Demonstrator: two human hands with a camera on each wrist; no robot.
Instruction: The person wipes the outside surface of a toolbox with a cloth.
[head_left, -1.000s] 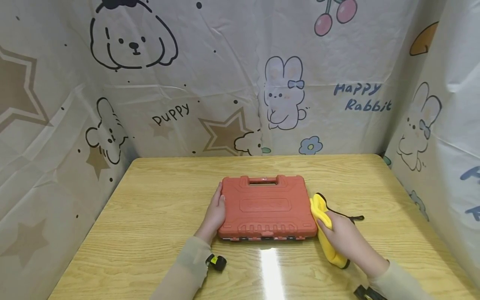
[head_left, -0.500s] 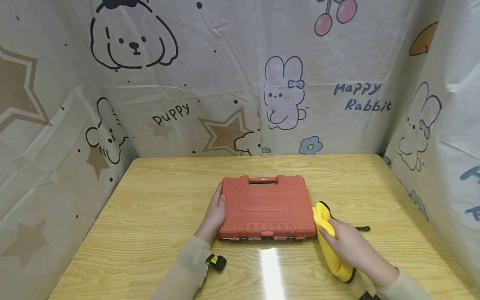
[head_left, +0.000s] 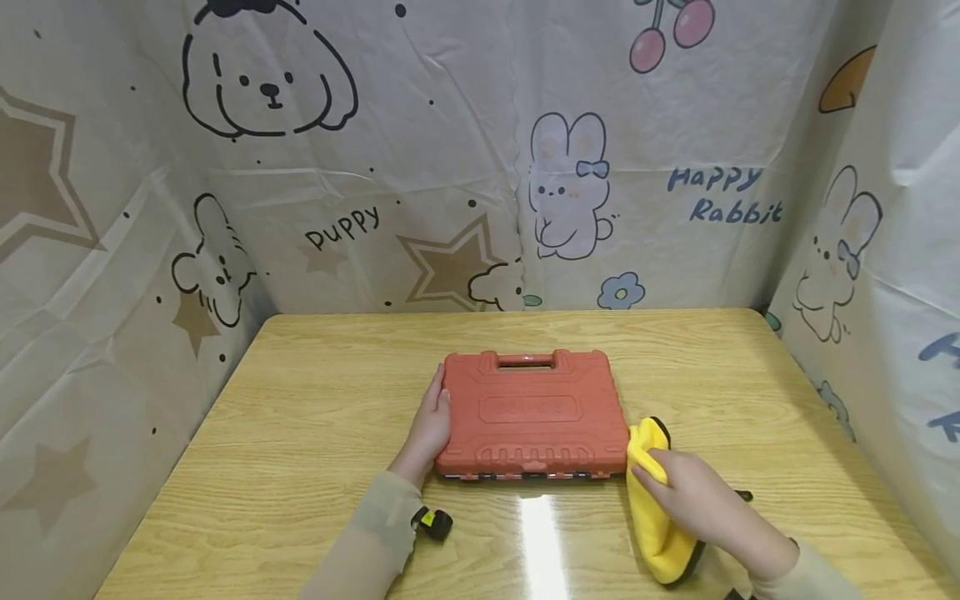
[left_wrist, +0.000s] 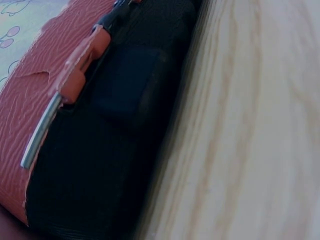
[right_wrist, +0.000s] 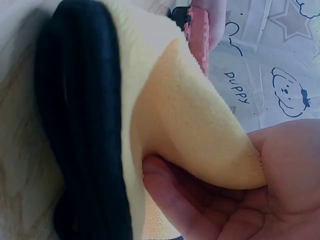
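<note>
A red plastic toolbox [head_left: 532, 417] lies flat on the wooden table, its handle toward the back wall. Along its left side my left hand [head_left: 427, 429] rests with fairly straight fingers. The left wrist view shows the box's black lower half [left_wrist: 100, 165] and a metal-pinned hinge or latch [left_wrist: 75, 75] up close. My right hand [head_left: 690, 487] pinches a folded yellow cloth [head_left: 651, 517] with black edging, thumb and curled fingers around a fold [right_wrist: 200, 120]. The cloth's far end is right at the box's front right corner, while its near end hangs toward me.
The wooden table [head_left: 322, 400] spreads around the box. Behind it and at both sides hangs a white curtain [head_left: 450, 125] with cartoon prints. A dark strap end [head_left: 744, 495] of the cloth shows beyond my right hand. A black wrist camera [head_left: 435, 523] sits by my left sleeve.
My right hand has drawn the yellow cloth toward me along the box's right side, down to its front corner. The left hand and the red toolbox have stayed in place.
</note>
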